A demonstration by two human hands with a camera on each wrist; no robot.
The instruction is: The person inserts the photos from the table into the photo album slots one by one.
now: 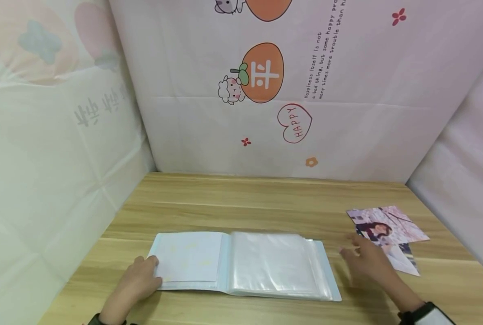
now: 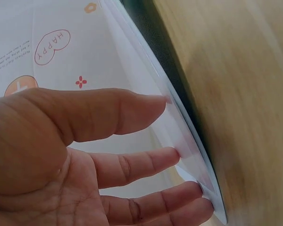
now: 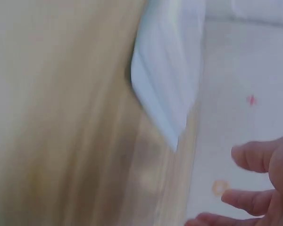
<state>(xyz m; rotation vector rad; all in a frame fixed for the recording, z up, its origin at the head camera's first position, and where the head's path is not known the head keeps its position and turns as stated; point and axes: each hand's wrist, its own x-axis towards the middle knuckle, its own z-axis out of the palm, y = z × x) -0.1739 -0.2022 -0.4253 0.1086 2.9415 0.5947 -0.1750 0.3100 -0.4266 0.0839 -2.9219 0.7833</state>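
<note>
A photo album (image 1: 225, 264) with a pale blue cover lies spread on the table. Its left side shows a white page (image 1: 189, 255) with faint yellow marks, and its right side a stack of clear plastic sleeves (image 1: 271, 264). My left hand (image 1: 137, 277) touches the album's left edge; in the left wrist view, thumb and fingers (image 2: 137, 165) reach out to that edge. Beyond the album's right edge, my right hand (image 1: 365, 262) hovers with spread fingers and nothing in them. Near it, a pink blossom photo (image 1: 406, 225) overlaps another photo (image 1: 401, 261).
The wooden table (image 1: 241, 203) meets a printed white cloth (image 1: 192, 135) hanging at the back. More pale cloth hangs on the left (image 1: 42, 180) and right (image 1: 465, 176) sides.
</note>
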